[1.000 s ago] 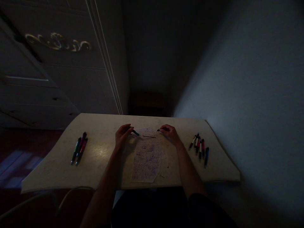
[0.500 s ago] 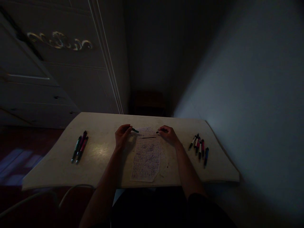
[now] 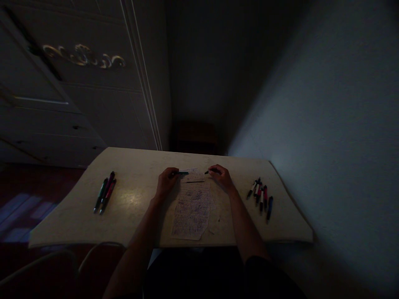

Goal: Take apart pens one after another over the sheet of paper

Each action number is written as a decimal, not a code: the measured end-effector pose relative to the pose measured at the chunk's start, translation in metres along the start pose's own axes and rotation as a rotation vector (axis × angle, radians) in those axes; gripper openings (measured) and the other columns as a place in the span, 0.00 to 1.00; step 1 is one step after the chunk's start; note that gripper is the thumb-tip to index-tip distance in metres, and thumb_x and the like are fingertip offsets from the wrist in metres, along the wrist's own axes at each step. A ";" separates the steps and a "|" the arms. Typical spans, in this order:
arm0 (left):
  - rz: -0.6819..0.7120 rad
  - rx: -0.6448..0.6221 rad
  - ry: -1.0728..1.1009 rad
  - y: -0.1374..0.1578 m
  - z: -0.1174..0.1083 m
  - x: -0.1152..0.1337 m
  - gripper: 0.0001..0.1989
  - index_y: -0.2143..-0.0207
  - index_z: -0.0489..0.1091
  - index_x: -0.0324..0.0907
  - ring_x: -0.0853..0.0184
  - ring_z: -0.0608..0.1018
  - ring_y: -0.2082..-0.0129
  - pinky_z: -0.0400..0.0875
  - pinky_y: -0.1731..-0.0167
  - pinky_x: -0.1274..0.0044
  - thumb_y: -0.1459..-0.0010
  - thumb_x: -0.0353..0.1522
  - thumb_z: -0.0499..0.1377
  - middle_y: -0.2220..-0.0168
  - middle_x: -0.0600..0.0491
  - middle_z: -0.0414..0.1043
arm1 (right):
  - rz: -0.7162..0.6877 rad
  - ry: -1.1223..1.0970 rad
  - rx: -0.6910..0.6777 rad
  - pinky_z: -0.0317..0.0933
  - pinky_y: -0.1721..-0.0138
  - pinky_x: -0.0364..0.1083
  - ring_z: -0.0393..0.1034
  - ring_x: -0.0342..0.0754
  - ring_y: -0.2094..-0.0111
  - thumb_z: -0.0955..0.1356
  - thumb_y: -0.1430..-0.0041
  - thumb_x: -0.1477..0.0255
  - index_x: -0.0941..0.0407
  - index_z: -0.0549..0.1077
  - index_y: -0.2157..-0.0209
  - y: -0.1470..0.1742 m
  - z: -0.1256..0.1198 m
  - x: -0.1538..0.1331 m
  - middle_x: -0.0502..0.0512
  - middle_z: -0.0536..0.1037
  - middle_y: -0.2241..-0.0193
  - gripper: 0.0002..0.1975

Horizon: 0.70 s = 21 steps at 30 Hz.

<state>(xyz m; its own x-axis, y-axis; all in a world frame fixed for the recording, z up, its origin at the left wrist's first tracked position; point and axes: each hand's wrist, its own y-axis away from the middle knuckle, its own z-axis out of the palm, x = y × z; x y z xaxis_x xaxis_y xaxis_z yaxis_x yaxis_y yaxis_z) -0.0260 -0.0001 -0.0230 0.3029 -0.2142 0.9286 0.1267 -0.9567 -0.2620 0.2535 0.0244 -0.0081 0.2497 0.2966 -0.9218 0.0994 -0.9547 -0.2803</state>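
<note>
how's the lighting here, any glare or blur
Head view throughout: dim overall, deep shadow beyond the table; a soft glare patch on it left of the paper, whose writing is too blurred to read; the small piece in the right hand unclear.

Dim throughout, with a soft glare on the tabletop (image 3: 134, 224) and deep central shadow.

Pale table (image 3: 134, 162), scribbled paper (image 3: 191, 211) at its middle, three pens (image 3: 108, 197) at left, cluster of pens (image 3: 262, 200) at right
</note>
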 end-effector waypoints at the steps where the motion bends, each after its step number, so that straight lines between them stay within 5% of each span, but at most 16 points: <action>1: 0.019 -0.005 -0.026 0.000 0.000 -0.001 0.11 0.63 0.75 0.41 0.61 0.79 0.62 0.75 0.57 0.69 0.50 0.34 0.62 0.62 0.48 0.78 | 0.001 -0.003 0.028 0.69 0.59 0.49 0.74 0.49 0.64 0.72 0.51 0.65 0.55 0.77 0.67 -0.001 -0.001 0.001 0.53 0.79 0.67 0.10; 13: 0.149 -0.051 -0.184 0.001 0.003 0.002 0.09 0.63 0.75 0.41 0.61 0.79 0.62 0.74 0.58 0.69 0.48 0.30 0.58 0.63 0.48 0.77 | 0.002 0.169 0.422 0.68 0.60 0.49 0.73 0.49 0.65 0.68 0.52 0.65 0.57 0.76 0.66 -0.008 -0.015 0.019 0.57 0.79 0.65 0.12; 21: 0.133 -0.055 -0.199 0.000 0.002 0.005 0.10 0.63 0.74 0.41 0.61 0.79 0.63 0.75 0.60 0.69 0.48 0.32 0.59 0.63 0.48 0.77 | 0.071 0.306 0.327 0.66 0.65 0.46 0.71 0.49 0.71 0.67 0.55 0.67 0.56 0.76 0.70 -0.005 -0.012 0.016 0.55 0.79 0.72 0.11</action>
<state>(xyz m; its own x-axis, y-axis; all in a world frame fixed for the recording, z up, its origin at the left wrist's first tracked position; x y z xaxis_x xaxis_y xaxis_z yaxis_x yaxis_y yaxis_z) -0.0231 -0.0012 -0.0193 0.4943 -0.3009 0.8155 0.0234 -0.9332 -0.3585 0.2683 0.0340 -0.0183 0.5234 0.1754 -0.8338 -0.2257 -0.9151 -0.3342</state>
